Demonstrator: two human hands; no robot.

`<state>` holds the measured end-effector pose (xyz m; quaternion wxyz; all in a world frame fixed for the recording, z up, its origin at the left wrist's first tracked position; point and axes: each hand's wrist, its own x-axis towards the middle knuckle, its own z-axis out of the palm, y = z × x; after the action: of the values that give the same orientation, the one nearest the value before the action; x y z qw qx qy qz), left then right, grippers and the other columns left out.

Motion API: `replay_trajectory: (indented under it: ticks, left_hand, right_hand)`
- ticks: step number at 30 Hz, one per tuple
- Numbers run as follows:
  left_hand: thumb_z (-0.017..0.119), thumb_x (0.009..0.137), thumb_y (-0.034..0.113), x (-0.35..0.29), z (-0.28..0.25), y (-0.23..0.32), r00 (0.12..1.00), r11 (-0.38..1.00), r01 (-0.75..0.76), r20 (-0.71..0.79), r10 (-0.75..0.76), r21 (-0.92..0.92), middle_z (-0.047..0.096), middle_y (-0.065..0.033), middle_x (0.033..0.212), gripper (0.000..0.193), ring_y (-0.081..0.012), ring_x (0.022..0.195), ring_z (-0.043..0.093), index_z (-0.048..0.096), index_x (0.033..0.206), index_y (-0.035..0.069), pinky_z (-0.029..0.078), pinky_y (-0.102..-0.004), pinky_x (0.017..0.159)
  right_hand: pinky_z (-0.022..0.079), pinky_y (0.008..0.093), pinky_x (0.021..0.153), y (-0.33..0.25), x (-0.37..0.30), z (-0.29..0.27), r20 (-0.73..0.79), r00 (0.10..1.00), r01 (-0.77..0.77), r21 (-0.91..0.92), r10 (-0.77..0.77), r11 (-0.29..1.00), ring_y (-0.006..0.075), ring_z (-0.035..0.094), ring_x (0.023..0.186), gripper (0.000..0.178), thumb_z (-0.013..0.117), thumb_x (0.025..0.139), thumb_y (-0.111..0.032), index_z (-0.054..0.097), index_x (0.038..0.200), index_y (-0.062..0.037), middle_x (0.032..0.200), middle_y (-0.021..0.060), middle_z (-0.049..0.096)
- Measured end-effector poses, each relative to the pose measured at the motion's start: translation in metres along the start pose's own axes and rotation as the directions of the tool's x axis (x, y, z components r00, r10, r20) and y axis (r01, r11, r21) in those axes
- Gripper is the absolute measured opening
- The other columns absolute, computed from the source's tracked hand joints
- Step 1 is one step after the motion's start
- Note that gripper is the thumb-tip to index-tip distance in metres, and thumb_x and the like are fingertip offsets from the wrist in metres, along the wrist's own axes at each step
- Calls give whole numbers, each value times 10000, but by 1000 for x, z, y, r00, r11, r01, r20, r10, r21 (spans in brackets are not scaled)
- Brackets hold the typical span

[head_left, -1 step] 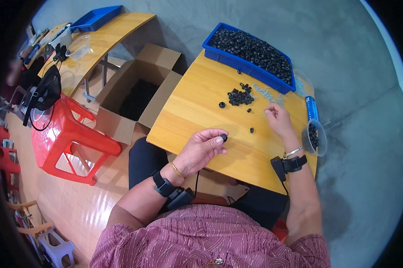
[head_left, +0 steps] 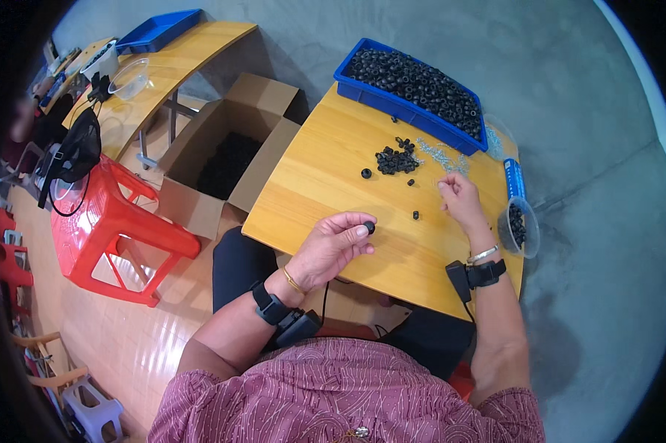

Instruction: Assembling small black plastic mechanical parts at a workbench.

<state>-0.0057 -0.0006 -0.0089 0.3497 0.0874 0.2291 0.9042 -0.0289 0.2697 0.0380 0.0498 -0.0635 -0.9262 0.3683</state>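
Between thumb and forefinger, my left hand (head_left: 337,247) pinches a small round black plastic piece (head_left: 369,227) above the near part of the table. My right hand (head_left: 459,196) is closed in a pinch beside a scatter of small silvery screw-like pieces (head_left: 442,157); whatever its fingertips hold is hidden. To the left of those pieces lies a heap of small black parts (head_left: 396,159). A larger round black piece (head_left: 366,173) sits by the heap, and a single small black part (head_left: 416,215) lies between my hands.
Along the far edge stands a blue tray (head_left: 392,101) full of round black pieces. At the right edge are a clear tub (head_left: 531,238) of black parts and a blue package (head_left: 514,179). An open cardboard box (head_left: 189,203) and a red stool (head_left: 119,236) are at left.
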Motion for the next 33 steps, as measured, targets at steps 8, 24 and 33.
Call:
replay_trajectory:
  ticks: [8, 24, 33]
  left_hand:
    - [544, 830, 27, -2, 3, 1, 1000, 999, 14, 4, -14, 50, 597, -69, 926, 197, -156, 846, 589, 556, 1026, 11, 501, -312, 757]
    - [550, 823, 21, -1, 1, -1, 1000, 999, 4, 16, -5, 48, 613, -121, 913, 182, -152, 750, 606, 566, 1002, -13, 513, -336, 788]
    - [560, 811, 8, -1, 4, -1, 1000, 993, -8, -2, 8, 115, 611, -109, 892, 175, -152, 747, 604, 567, 982, -31, 519, -323, 769]
  right_hand:
    - [490, 260, 600, -46, -53, 21, 219, 976, -182, 813, -1, 553, 113, 540, 636, 76, 487, 848, -62, 495, 906, -14, 776, 76, 552]
    - [446, 206, 632, -74, -79, 54, 145, 972, 5, 780, -188, 625, 78, 532, 693, 101, 570, 817, -61, 549, 904, -14, 801, 17, 564]
    - [448, 201, 654, -80, -82, 58, 182, 963, 20, 691, -200, 722, 73, 527, 718, 110, 561, 818, -40, 520, 918, -16, 818, 15, 545]
